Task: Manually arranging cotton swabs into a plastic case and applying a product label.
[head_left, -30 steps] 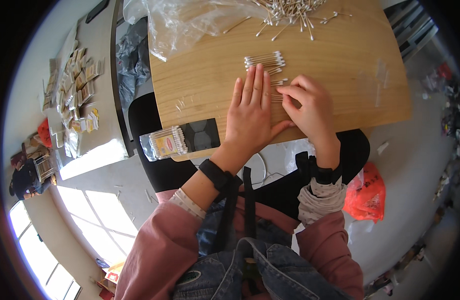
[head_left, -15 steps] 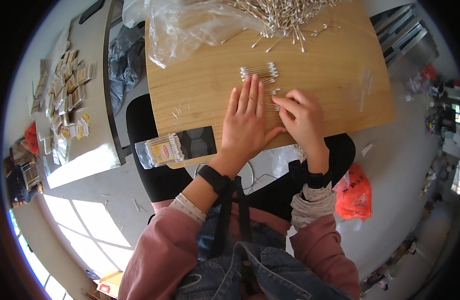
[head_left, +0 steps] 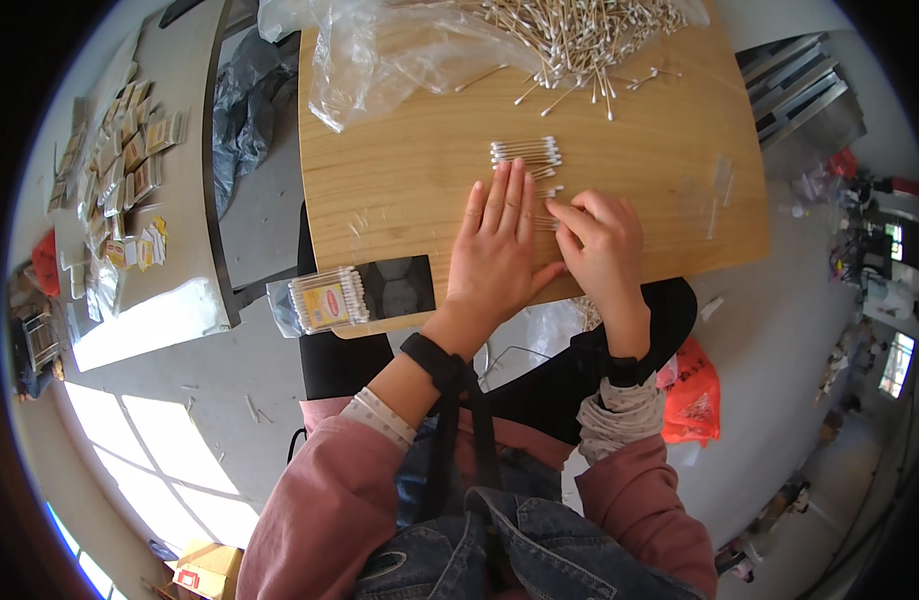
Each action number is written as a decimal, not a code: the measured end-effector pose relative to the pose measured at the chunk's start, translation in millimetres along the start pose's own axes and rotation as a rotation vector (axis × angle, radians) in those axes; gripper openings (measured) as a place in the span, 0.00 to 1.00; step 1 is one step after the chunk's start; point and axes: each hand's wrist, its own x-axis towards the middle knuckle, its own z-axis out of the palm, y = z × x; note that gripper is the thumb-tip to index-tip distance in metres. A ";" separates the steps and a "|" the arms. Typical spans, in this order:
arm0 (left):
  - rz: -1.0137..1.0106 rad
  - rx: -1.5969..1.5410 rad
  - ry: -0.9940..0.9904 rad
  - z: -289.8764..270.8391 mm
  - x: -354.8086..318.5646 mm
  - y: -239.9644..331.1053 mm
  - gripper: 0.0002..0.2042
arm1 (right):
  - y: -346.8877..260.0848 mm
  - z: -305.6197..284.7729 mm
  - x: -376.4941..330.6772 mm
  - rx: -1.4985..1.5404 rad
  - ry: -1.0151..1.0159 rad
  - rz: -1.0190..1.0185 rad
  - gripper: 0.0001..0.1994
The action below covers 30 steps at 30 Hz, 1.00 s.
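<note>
My left hand [head_left: 501,235] lies flat with its fingers stretched out together, over cotton swabs on the wooden table [head_left: 409,190]. Beyond its fingertips shows a neat row of cotton swabs [head_left: 525,151]; more swabs lie partly hidden under the fingers. Just to the right, my right hand [head_left: 604,240] is curled, its index finger and thumb drawn in at the ends of some cotton swabs [head_left: 545,223]. How many it grips is hidden. A filled clear pack of cotton swabs [head_left: 326,300] with a yellow label rests at the table's near left, beside a black pad [head_left: 399,285].
A big loose heap of cotton swabs [head_left: 589,40] spills from a clear plastic bag [head_left: 379,60] at the far side. Many filled packs [head_left: 129,160] cover a side table on the left. A red bag [head_left: 691,395] is on the floor at right.
The view has shifted slightly. Both hands keep nearly the same place over the cotton swabs; the right hand's fingers have moved a little.
</note>
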 end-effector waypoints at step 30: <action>-0.120 -0.223 0.192 -18.4 32.0 -41.1 0.52 | -23.3 -34.4 -31.5 0.397 -0.039 0.422 0.19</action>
